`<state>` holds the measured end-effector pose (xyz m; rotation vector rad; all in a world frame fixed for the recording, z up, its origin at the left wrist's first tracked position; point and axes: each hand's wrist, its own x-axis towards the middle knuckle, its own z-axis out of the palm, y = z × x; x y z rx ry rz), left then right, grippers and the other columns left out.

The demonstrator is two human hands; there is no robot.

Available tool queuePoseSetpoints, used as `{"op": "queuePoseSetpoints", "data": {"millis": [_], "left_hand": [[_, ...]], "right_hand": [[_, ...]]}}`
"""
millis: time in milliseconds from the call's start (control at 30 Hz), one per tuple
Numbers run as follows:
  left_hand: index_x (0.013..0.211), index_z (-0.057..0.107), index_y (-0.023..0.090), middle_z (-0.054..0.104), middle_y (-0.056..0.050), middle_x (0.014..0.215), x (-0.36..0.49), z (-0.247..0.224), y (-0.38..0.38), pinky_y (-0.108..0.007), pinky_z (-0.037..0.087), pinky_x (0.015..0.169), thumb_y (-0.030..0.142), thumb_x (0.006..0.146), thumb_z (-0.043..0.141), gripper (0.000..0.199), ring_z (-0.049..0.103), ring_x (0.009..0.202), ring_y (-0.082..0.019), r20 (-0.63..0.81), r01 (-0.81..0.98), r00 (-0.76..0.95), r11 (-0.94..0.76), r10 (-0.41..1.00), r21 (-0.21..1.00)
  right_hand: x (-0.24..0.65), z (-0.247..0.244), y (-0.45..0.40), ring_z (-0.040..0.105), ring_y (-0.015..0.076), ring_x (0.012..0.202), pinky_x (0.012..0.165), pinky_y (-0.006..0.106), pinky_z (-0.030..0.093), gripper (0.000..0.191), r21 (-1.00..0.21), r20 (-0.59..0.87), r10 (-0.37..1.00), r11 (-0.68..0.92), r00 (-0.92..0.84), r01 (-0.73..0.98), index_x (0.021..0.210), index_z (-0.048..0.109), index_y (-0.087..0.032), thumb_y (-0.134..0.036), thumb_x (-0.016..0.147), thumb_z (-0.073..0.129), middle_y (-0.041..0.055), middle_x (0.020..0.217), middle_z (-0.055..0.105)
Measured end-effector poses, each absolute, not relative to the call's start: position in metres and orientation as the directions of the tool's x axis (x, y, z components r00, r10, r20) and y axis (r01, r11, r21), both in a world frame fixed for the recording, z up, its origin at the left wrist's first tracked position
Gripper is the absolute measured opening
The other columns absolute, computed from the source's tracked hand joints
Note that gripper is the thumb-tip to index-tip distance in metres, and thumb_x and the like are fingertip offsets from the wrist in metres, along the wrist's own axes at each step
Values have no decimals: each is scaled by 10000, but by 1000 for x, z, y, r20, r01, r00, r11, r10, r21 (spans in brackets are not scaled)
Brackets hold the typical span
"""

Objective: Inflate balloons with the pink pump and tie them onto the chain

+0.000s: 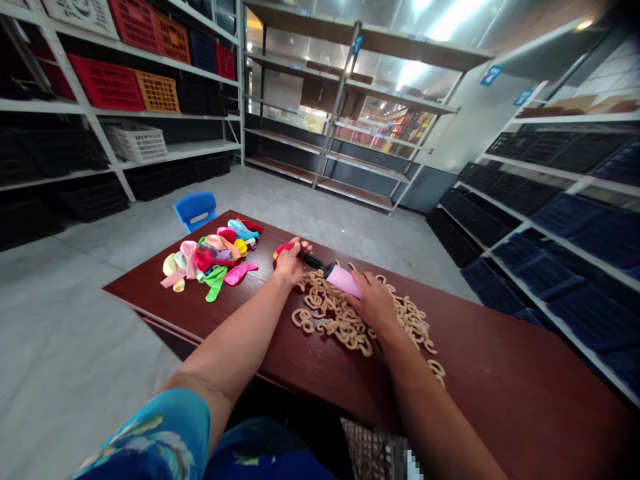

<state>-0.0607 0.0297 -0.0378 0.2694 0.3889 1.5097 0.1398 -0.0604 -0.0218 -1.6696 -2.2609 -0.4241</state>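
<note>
A hand balloon pump, with a pink barrel and a black nozzle end, lies slantwise between my hands above the table. My right hand is wrapped round the pink barrel. At the black tip, my left hand is closed on a limp red balloon with a bit of yellow showing; the fingers partly hide how it meets the nozzle. Under the pump and my right hand spreads a heap of beige curled, ring-like pieces. Left of my left hand lies a pile of flat, uninflated balloons in many colours.
The dark red-brown table runs across in front of me. A blue chair stands beyond its far left edge. Shelves with coloured crates line the left, bare racks the back, dark crates the right.
</note>
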Motion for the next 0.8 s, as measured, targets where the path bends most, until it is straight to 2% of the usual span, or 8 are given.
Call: {"op": "queuePoseSetpoints", "data": {"millis": [100,233,300,400,500,600,667,800], "left_hand": [[869,513,169,590,2,734,-54,-37,23,-306,444,741,74,788,522,125,606,709,-131,-118,-917,90,129,989,377],[859,554,169,624,-6,808,-60,-31,19,-340,436,786,60,742,569,161,613,802,-154,-81,-913,213,228,974,338],[854,575,169,636,-21,832,-68,-29,20,-359,438,785,168,752,604,107,612,833,-174,-90,-906,247,263,965,332],[836,592,164,644,-49,858,-75,-27,23,-385,446,765,409,743,615,262,610,840,-200,-128,-902,269,296,955,313],[812,589,163,632,-43,808,-75,-27,23,-368,452,739,479,727,611,328,608,779,-181,-130,-916,231,261,964,304],[652,515,163,555,2,635,-70,-27,22,-315,451,676,451,733,620,317,563,622,-130,-86,-928,189,206,978,311],[536,389,166,457,23,527,-67,-26,21,-294,438,615,465,748,593,420,496,520,-110,-60,-927,186,195,981,319],[498,246,184,318,33,443,-67,-24,19,-305,425,564,560,777,482,524,410,442,-112,-92,-942,124,146,988,303]], "right_hand": [[137,-21,-62,522,246,910,780,353,396,541,78,427,861,269,-276,960,1241,445,-193,-428,768,558,113,1104,544],[135,-22,-62,516,245,935,800,353,393,525,50,437,855,288,-280,956,1237,445,-198,-435,779,544,117,1126,537],[136,-23,-62,516,243,940,804,354,395,526,28,437,856,294,-276,955,1237,442,-205,-445,780,540,114,1136,533],[136,-23,-62,514,241,948,816,352,392,541,16,439,858,290,-267,957,1244,437,-199,-458,781,538,115,1148,525],[134,-23,-63,510,240,956,822,342,389,550,24,433,860,290,-272,957,1245,441,-191,-458,776,548,113,1147,525],[128,-22,-65,513,235,934,812,336,386,537,34,427,857,304,-289,952,1239,452,-197,-454,778,549,106,1108,541],[123,-22,-66,511,234,933,816,338,378,525,38,432,852,310,-295,950,1239,455,-205,-455,785,539,101,1103,543],[118,-17,-69,489,245,979,848,351,340,570,73,444,847,292,-293,954,1269,426,-209,-463,775,553,108,1163,525]]}}
